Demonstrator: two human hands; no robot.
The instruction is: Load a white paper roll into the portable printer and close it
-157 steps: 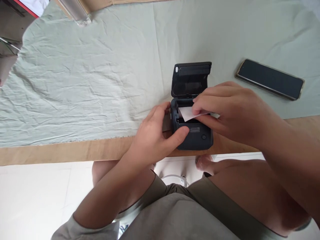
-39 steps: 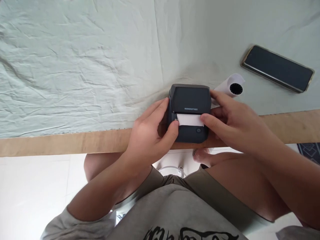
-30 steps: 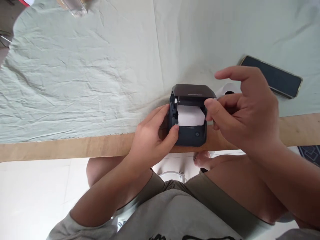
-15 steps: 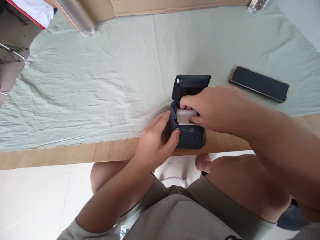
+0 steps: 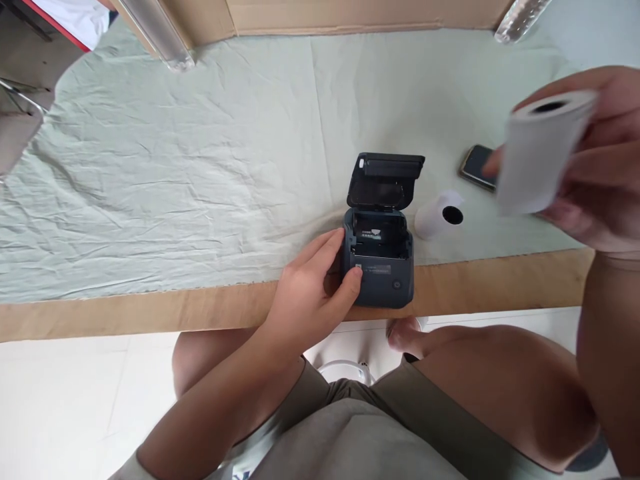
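Note:
A dark portable label printer (image 5: 379, 283) sits at the table's front edge with its lid (image 5: 385, 180) raised. Its paper bay (image 5: 380, 230) is bare, and a small printed label shows inside. My left hand (image 5: 317, 280) grips the printer's left side, thumb on top and fingers along the edge. Up at the right, my right hand (image 5: 610, 160) holds a white paper roll (image 5: 540, 160) between thumb and fingers, slightly blurred. A second white paper roll (image 5: 430, 219) lies on the cloth just right of the printer, its dark core facing right.
Behind my right hand, a phone (image 5: 475, 163) lies partly covered on the green cloth (image 5: 225, 167). A cardboard piece (image 5: 340, 17) stands at the back, with clear plastic-like posts (image 5: 160, 33) near it. The wooden table edge (image 5: 200, 303) runs along my side.
My right hand has left the printer's bay and moved right and up, now with a paper roll in it. The bay's roll is out, and another roll shows beside the printer. My left hand stays.

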